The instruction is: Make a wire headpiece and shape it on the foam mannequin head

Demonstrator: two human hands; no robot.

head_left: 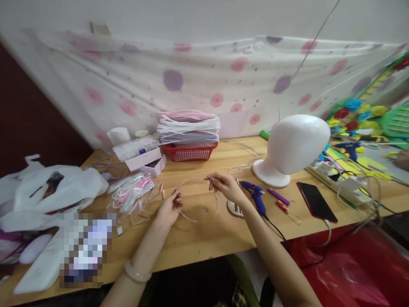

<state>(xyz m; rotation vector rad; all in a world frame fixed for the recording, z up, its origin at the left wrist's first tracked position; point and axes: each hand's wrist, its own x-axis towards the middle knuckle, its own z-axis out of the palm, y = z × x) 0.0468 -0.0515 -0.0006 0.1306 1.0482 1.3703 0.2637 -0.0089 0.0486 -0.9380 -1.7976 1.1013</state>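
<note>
My left hand (169,207) pinches a thin pale strand (188,181) that arcs over to my right hand (224,186). One loose end curls out below the left fingers, and another hangs under the right fingertips. Whether it is wire or narrow ribbon is hard to tell. The fingers of my right hand are also closed on the strand, just above the wooden table (198,247). Close to my right wrist lie a blue glue gun (256,195) and a small round pale object (234,208), partly behind the forearm. Plastic packets of silvery and pink trim (133,192) lie left of my left hand.
A white foam head (295,147) stands back right, near a phone (316,201) on a cable. Behind my hands, a red basket (191,154) holds fuzzy stems (191,128). White plastic bags (60,187) crowd the left; another person's hand (402,159) shows far right.
</note>
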